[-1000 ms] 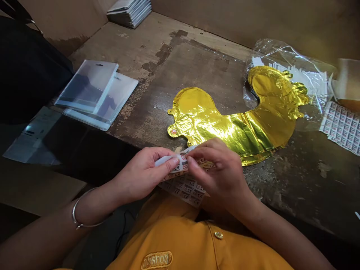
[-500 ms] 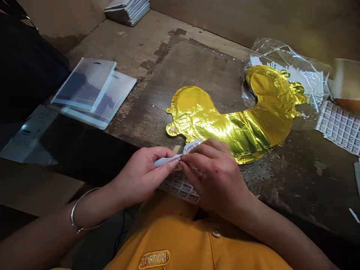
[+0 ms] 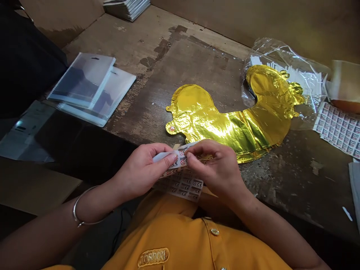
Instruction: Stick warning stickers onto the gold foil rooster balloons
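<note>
In front of my body, my left hand [image 3: 147, 167] grips a sheet of small printed stickers [image 3: 187, 185] between thumb and fingers. The sheet is bent over, with its plain white back showing by my left fingers and printed CE marks facing up. My right hand [image 3: 215, 163] is pinched closed over the upper part of the sheet, just right of my left thumb. Whatever lies between its fingertips is too small to make out. Just beyond both hands, flat gold foil balloons [image 3: 230, 123] lie stacked on the table, their tabbed end near my fingers.
Clear plastic sleeves [image 3: 84, 80] lie on the left of the worn wooden table [image 3: 146, 101]. A pile of folded packets [image 3: 128, 8] stands at the back. To the right are a clear bag with white strips [image 3: 306, 80] and more sticker sheets [image 3: 339, 129].
My right fingers have moved slightly right, away from my left thumb, and more of the sheet's printed face shows between my hands. The balloons stay put.
</note>
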Available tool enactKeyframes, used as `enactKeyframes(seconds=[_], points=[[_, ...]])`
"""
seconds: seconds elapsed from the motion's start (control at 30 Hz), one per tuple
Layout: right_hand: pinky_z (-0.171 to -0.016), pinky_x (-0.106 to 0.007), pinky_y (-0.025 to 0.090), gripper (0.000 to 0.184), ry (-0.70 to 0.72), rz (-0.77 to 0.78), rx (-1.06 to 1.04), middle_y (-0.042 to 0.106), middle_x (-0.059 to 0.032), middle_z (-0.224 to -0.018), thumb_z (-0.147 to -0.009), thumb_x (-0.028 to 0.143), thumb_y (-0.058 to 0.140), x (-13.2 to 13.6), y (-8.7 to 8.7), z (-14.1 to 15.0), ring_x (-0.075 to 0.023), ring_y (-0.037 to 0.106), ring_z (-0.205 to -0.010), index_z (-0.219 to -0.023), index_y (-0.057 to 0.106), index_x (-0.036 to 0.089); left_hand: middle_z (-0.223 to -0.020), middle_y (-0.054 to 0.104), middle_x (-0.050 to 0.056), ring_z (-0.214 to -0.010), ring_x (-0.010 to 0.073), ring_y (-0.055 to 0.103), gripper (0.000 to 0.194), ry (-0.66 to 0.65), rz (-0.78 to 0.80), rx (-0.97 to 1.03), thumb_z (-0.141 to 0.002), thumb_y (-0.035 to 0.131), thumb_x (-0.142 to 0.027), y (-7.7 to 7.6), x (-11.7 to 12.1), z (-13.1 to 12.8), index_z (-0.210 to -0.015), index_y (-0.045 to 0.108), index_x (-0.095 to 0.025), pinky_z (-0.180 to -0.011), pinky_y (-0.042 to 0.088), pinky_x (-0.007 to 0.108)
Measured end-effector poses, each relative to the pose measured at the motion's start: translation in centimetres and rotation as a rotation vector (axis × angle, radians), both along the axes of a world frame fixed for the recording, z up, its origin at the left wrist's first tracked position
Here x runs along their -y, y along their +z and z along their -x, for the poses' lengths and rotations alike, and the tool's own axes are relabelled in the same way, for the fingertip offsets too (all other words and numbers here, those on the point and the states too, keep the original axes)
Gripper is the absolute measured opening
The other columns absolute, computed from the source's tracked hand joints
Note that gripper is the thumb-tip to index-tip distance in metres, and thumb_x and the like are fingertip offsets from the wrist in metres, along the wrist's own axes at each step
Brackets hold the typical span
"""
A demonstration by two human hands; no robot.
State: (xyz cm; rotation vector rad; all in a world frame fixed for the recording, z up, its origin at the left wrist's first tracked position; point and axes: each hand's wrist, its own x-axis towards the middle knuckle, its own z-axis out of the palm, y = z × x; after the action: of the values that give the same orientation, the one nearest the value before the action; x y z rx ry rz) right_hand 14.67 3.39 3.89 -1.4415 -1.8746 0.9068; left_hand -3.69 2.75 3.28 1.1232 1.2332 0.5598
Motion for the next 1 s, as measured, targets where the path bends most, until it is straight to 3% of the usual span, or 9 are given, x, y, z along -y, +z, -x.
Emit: enactKeyframes(seconds=[0.07,0.3,0.47,0.6,0.77,0.83,0.9,1.0], points=[[-0.065,-0.028,0.049,0.006,-0.004,0.037,-0.016,0.069,-0.0018,-0.072,-0.076,0.017,0.063,-0.1,0.0,-0.2,-0.0152,0.063,-0.069,-0.073,0.068,0.018,-0.063,0.055,-0.003,-0.057,0.0081,0.045,0.029,0.002,0.012,0.02,-0.083,0.061,-0.043,-0.1,-0.1,0.0,-0.076,0.064,-0.014,-0.05,0.036,0.017],[-0.074,-0.033,0.048,0.011,0.145,-0.235,0.213,0.07,-0.0054,-0.081,-0.084,0.026,0.063,0.6,0.7,-0.3,-0.0187,0.06,-0.078,-0.083,0.071,0.018,-0.063,0.053,-0.003,-0.057,0.0085,0.043,0.029,-0.003,0.008,0.017,-0.083,0.06,-0.042,0.0,-0.1,-0.2,-0.078,0.065,-0.014,-0.051,0.034,0.018],[-0.071,-0.032,0.046,0.015,0.157,-0.306,0.305,0.069,-0.0058,-0.076,-0.085,0.022,0.059,0.7,0.8,0.1,-0.0188,0.059,-0.076,-0.076,0.069,0.017,-0.07,0.059,-0.001,-0.064,0.0106,0.049,0.026,-0.022,-0.072,-0.005,-0.084,0.06,-0.039,-0.1,0.1,-0.3,-0.079,0.067,-0.015,-0.057,0.039,0.019],[-0.071,-0.032,0.046,0.017,0.158,-0.323,0.294,0.068,-0.0054,-0.074,-0.085,0.021,0.058,0.6,0.4,0.3,-0.0178,0.059,-0.074,-0.073,0.068,0.017,-0.064,0.056,-0.003,-0.06,0.0094,0.047,0.026,-0.016,-0.047,0.021,-0.085,0.059,-0.039,-0.2,0.2,-0.4,-0.077,0.066,-0.015,-0.053,0.037,0.018],[-0.07,-0.03,0.047,0.009,0.049,-0.186,0.117,0.068,-0.0032,-0.074,-0.079,0.018,0.061,0.2,-0.3,-0.1,-0.0163,0.06,-0.073,-0.073,0.068,0.018,-0.065,0.056,-0.004,-0.056,0.0071,0.047,0.022,0.016,-0.05,0.039,-0.085,0.061,-0.036,-0.2,0.0,-0.4,-0.078,0.064,-0.015,-0.051,0.038,0.016],[-0.065,-0.027,0.048,0.006,-0.008,-0.035,0.0,0.068,-0.0015,-0.071,-0.076,0.017,0.063,-0.1,-0.5,-0.3,-0.0145,0.061,-0.068,-0.072,0.067,0.018,-0.076,0.062,-0.003,-0.064,0.0084,0.055,0.015,0.052,-0.083,0.065,-0.084,0.063,-0.032,-0.4,0.0,-0.4,-0.088,0.063,-0.017,-0.058,0.044,0.017],[-0.06,-0.025,0.048,0.006,-0.043,0.085,-0.08,0.067,-0.0004,-0.068,-0.076,0.017,0.064,-0.4,-0.5,-0.6,-0.0128,0.06,-0.062,-0.071,0.066,0.017,-0.086,0.066,-0.002,-0.07,0.0102,0.06,0.021,0.083,-0.09,0.112,-0.085,0.063,-0.029,-0.6,0.0,-0.4,-0.103,0.06,-0.021,-0.063,0.049,0.019],[-0.062,-0.026,0.048,0.007,-0.038,0.029,-0.031,0.069,-0.0019,-0.072,-0.079,0.02,0.064,-0.2,-0.3,-0.7,-0.014,0.062,-0.066,-0.074,0.068,0.018,-0.088,0.068,-0.001,-0.069,0.0116,0.064,0.031,0.093,-0.057,0.177,-0.086,0.061,-0.027,-0.9,0.1,-0.6,-0.116,0.054,-0.024,-0.062,0.052,0.021]])
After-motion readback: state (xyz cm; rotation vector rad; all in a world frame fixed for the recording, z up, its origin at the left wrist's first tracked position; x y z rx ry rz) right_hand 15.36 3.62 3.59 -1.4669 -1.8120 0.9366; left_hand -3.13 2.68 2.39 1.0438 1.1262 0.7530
